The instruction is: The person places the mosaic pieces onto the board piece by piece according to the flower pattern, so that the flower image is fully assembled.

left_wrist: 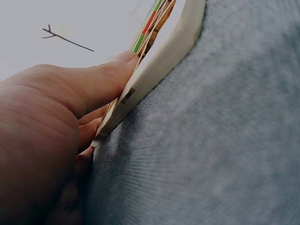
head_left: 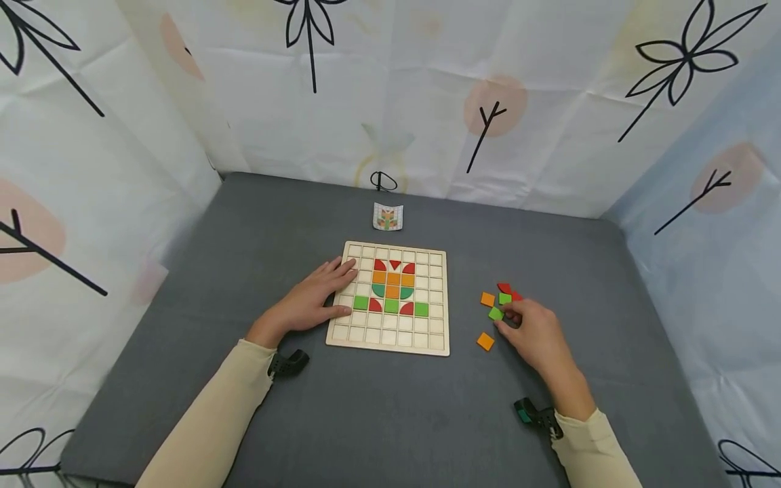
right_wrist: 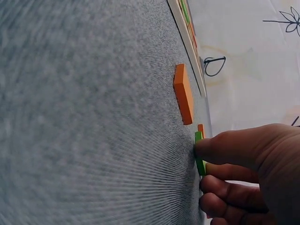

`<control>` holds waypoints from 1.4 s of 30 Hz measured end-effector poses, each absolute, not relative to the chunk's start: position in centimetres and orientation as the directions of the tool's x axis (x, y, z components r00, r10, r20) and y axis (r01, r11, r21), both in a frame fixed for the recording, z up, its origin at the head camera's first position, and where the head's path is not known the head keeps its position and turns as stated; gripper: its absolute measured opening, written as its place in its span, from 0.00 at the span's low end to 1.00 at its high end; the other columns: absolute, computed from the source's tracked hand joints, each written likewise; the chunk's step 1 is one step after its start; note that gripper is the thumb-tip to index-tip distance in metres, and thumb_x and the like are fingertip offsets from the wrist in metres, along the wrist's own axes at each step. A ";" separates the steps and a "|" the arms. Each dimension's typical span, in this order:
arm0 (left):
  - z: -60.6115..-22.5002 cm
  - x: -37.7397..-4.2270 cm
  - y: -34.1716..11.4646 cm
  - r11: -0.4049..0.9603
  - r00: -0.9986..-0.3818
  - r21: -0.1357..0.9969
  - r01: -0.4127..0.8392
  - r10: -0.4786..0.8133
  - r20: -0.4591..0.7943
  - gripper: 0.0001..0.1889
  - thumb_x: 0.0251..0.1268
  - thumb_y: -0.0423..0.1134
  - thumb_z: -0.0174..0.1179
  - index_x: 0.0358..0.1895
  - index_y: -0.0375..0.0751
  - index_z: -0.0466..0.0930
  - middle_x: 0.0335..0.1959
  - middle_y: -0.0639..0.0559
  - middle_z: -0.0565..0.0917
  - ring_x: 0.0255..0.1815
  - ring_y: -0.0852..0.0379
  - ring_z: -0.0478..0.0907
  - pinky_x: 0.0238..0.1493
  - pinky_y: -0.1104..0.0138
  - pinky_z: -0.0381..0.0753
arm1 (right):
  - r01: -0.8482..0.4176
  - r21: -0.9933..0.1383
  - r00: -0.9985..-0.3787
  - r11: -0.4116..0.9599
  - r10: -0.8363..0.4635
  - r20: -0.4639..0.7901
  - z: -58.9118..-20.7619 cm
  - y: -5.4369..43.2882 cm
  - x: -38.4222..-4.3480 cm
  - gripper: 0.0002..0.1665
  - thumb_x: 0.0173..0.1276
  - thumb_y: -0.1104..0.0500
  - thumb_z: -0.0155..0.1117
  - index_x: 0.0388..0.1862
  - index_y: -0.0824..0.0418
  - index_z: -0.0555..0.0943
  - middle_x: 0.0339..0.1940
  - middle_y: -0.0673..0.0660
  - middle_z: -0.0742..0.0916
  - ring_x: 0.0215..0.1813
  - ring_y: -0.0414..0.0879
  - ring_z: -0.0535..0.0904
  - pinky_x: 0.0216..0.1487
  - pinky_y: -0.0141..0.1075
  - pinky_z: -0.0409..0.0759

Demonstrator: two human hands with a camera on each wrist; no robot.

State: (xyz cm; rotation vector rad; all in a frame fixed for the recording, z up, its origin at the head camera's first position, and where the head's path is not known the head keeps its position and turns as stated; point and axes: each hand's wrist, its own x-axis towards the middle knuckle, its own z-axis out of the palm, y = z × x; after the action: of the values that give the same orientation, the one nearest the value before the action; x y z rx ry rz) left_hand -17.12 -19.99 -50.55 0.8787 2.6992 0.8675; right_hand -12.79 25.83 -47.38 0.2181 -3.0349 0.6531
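Note:
A light wooden grid board (head_left: 388, 337) lies in the middle of the grey table. Red, orange, teal and green pieces form a figure in its cells. My left hand (head_left: 314, 298) rests at the board's left edge with fingers extended; the left wrist view shows the thumb (left_wrist: 103, 79) along its rim. To the right of the board, my right hand (head_left: 539, 332) pinches a green square tile (head_left: 495, 314) between thumb and finger, close over the table. In the right wrist view, the thumb partly covers this green tile (right_wrist: 201, 168).
Around the right hand lie an orange tile (head_left: 487, 299), a nearer orange tile (head_left: 485, 341), another green tile (head_left: 504, 298) and a red piece (head_left: 503, 287). A small picture card (head_left: 388, 217) stands behind the board. Patterned cloth (head_left: 421, 102) hangs around the table.

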 end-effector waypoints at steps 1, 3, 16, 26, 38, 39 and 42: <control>-50.6 -17.1 -20.0 0.656 -0.811 0.580 0.483 0.585 0.012 0.45 0.78 0.49 0.69 0.88 0.37 0.56 0.90 0.41 0.51 0.90 0.37 0.39 0.86 0.42 0.40 | -0.143 -0.409 -0.990 0.901 -0.131 0.056 -47.4 25.8 -12.7 0.15 0.68 0.63 0.81 0.50 0.69 0.91 0.41 0.61 0.88 0.44 0.57 0.84 0.47 0.57 0.85; -50.7 -17.1 -20.0 0.656 -0.810 0.581 0.482 0.586 0.009 0.45 0.78 0.48 0.69 0.88 0.37 0.56 0.90 0.42 0.50 0.90 0.37 0.39 0.86 0.42 0.40 | -0.140 -0.412 -0.990 0.900 -0.131 0.051 -47.4 25.8 -12.7 0.15 0.69 0.63 0.80 0.51 0.69 0.91 0.41 0.60 0.88 0.43 0.57 0.84 0.47 0.56 0.84; -50.7 -17.1 -20.0 0.637 -0.797 0.589 0.496 0.603 0.019 0.44 0.78 0.46 0.68 0.87 0.35 0.57 0.89 0.41 0.53 0.90 0.36 0.38 0.87 0.43 0.37 | -0.190 -0.429 -0.982 0.883 -0.166 0.092 -47.0 25.5 -12.5 0.14 0.67 0.65 0.80 0.50 0.68 0.90 0.40 0.60 0.88 0.43 0.57 0.85 0.46 0.57 0.85; -50.6 -17.3 -20.0 0.645 -0.799 0.581 0.496 0.601 0.016 0.44 0.78 0.48 0.69 0.87 0.36 0.57 0.89 0.43 0.53 0.90 0.37 0.39 0.87 0.45 0.37 | -0.281 -0.430 -0.960 0.858 -0.247 0.134 -45.3 23.8 -12.4 0.16 0.67 0.65 0.81 0.51 0.68 0.90 0.46 0.62 0.89 0.45 0.58 0.87 0.45 0.56 0.86; -50.6 -17.3 -19.9 0.649 -0.803 0.572 0.501 0.595 0.027 0.44 0.77 0.48 0.70 0.87 0.37 0.58 0.89 0.43 0.53 0.90 0.38 0.39 0.87 0.45 0.37 | -0.395 -0.443 -0.919 0.805 -0.352 0.179 -44.6 21.2 -12.6 0.13 0.65 0.66 0.82 0.48 0.61 0.91 0.42 0.56 0.89 0.44 0.53 0.85 0.43 0.49 0.84; -50.6 -17.3 -19.9 0.649 -0.804 0.574 0.499 0.595 0.026 0.45 0.77 0.48 0.70 0.87 0.37 0.58 0.89 0.43 0.53 0.90 0.38 0.39 0.87 0.45 0.37 | -0.397 -0.444 -0.918 0.804 -0.358 0.173 -44.6 20.9 -12.6 0.13 0.65 0.65 0.82 0.48 0.61 0.92 0.43 0.56 0.89 0.44 0.52 0.85 0.43 0.48 0.84; -50.7 -17.3 -20.0 0.654 -0.806 0.570 0.498 0.592 0.025 0.44 0.77 0.48 0.70 0.87 0.37 0.58 0.90 0.42 0.52 0.90 0.38 0.39 0.87 0.45 0.37 | -0.401 -0.445 -0.915 0.801 -0.371 0.157 -44.5 19.8 -12.7 0.13 0.66 0.64 0.82 0.49 0.60 0.92 0.43 0.55 0.89 0.43 0.51 0.83 0.42 0.47 0.84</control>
State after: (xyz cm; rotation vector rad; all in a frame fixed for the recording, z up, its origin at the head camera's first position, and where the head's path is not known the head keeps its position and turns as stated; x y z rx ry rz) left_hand -17.28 -19.98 -50.67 0.8984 2.7060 0.8591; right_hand -12.74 19.81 -44.55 0.6268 -2.9222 0.7429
